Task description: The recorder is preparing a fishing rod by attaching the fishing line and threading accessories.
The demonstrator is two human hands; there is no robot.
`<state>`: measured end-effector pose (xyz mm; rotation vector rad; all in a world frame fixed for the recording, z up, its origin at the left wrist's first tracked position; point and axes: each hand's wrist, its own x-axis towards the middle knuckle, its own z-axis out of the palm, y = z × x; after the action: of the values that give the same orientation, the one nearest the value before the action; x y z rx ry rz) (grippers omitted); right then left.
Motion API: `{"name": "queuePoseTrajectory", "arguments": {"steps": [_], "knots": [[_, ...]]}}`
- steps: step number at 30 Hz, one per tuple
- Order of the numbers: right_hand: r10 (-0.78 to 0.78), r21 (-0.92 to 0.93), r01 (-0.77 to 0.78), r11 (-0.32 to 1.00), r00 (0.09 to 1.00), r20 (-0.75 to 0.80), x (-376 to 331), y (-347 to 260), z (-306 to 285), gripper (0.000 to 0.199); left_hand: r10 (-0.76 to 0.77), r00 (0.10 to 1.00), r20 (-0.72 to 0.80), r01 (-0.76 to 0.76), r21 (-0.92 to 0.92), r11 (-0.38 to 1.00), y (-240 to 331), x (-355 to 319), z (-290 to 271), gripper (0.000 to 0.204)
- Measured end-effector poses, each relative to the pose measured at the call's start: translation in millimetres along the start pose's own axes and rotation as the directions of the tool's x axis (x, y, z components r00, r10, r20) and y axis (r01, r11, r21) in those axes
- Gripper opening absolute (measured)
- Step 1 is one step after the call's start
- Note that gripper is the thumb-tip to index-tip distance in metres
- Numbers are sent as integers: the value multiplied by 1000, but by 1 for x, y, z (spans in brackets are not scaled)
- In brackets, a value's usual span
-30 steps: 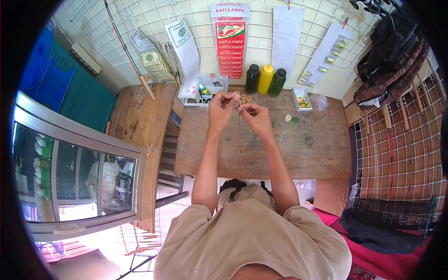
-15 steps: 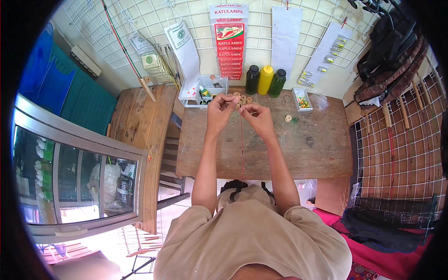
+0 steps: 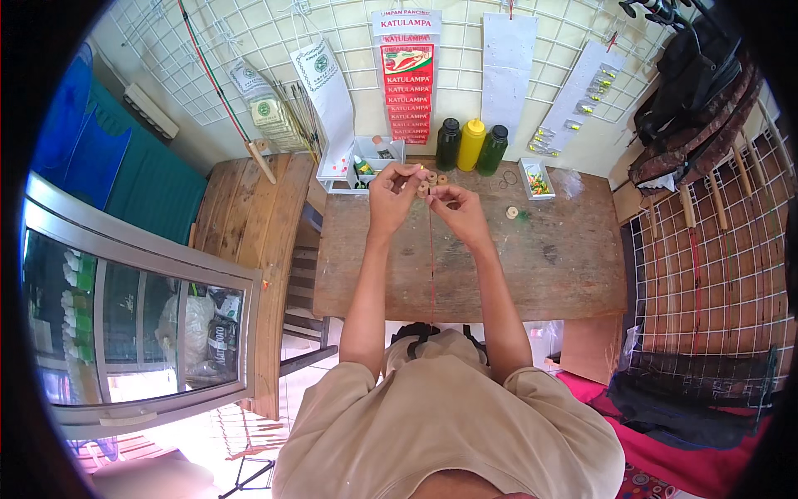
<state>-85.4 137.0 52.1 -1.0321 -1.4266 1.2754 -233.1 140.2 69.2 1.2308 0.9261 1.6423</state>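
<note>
Both my hands are raised over the far part of a worn wooden table (image 3: 549, 258). My left hand (image 3: 391, 195) and my right hand (image 3: 457, 208) pinch a thin red rod (image 3: 431, 258) that runs from my fingers back toward my chest. A small round wooden piece (image 3: 422, 189) sits between my fingertips at the rod's far end. Two more small wooden rings (image 3: 437, 178) lie on the table just beyond my hands.
A white tray (image 3: 359, 163), three bottles in dark, yellow and green (image 3: 470, 145), a small box of coloured bits (image 3: 536, 179) and a small spool (image 3: 512, 212) stand along the table's back. A wire grid wall holds packets. A glass cabinet (image 3: 133, 324) stands at left.
My hands have stayed close together at the rod's far end, with only small finger movements. The rod keeps its line toward my chest.
</note>
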Motion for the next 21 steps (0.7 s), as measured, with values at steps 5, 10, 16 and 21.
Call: {"name": "queuePoseTrajectory", "arguments": {"steps": [5, 10, 16, 21], "knots": [[-88, 46, 91, 995, 994, -70, 3, -13, 3, 26, 99, 994, -42, -100, -11, 995, 9, 14, 3, 10], [-144, -21, 144, 989, 989, -41, 7, -10, -1, 24, 250, 964, -88, -255, -56, 965, 18, 33, 7, 11], [-152, 0, 152, 988, 988, 31, 10, -23, -3, 26, 308, 941, -139, -312, -9, 950, 25, 48, 9, 11], [-179, 131, 164, 978, 978, 110, 19, -20, -10, 23, 343, 925, -164, -348, 1, 938, 32, 58, 14, 10]]}}
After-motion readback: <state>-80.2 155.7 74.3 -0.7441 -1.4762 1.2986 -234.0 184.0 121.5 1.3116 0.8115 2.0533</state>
